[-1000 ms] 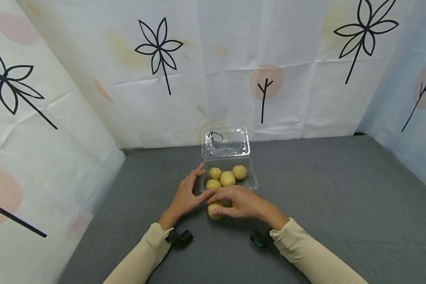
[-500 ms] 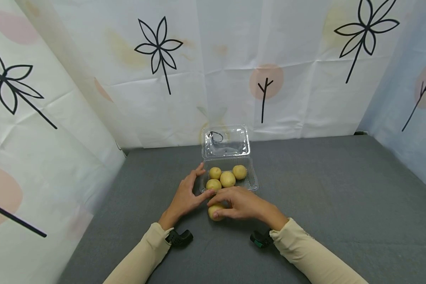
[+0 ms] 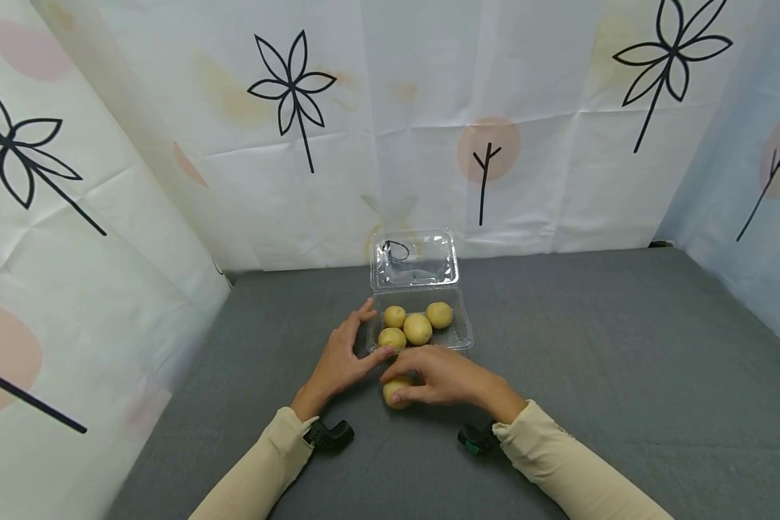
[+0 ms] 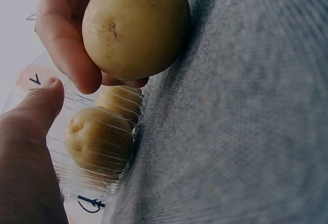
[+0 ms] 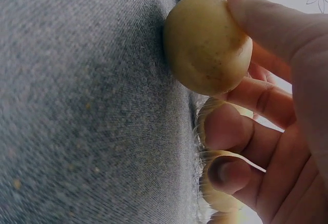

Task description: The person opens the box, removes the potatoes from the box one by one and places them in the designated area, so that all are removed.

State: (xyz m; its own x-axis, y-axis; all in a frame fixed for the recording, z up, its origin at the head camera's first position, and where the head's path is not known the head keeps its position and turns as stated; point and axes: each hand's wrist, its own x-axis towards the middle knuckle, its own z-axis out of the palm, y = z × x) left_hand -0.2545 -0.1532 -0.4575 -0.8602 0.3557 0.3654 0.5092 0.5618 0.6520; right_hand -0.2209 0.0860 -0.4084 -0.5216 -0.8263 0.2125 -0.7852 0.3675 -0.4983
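Observation:
In the head view my right hand (image 3: 438,375) holds a round yellow potato (image 3: 396,393) between thumb and fingers, just in front of a clear plastic clamshell box (image 3: 464,328). The right wrist view shows that potato (image 5: 205,44) low against the grey cloth, the thumb on one side and fingers behind it. Several more potatoes (image 3: 418,328) lie inside the box, mostly toward its left. My left hand (image 3: 338,361) rests at the box's left front corner, fingers stretched along its side and thumb (image 4: 43,101) pointing across its front.
The box's hinged lid (image 3: 414,258) stands raised at the back, close to the white printed curtain (image 3: 416,144). A grey cloth (image 3: 591,361) covers the table. Black devices (image 3: 328,437) are strapped to both wrists.
My right hand and the potato in it have shifted slightly toward me, away from the box's front edge. The left hand, box and other potatoes stay where they were.

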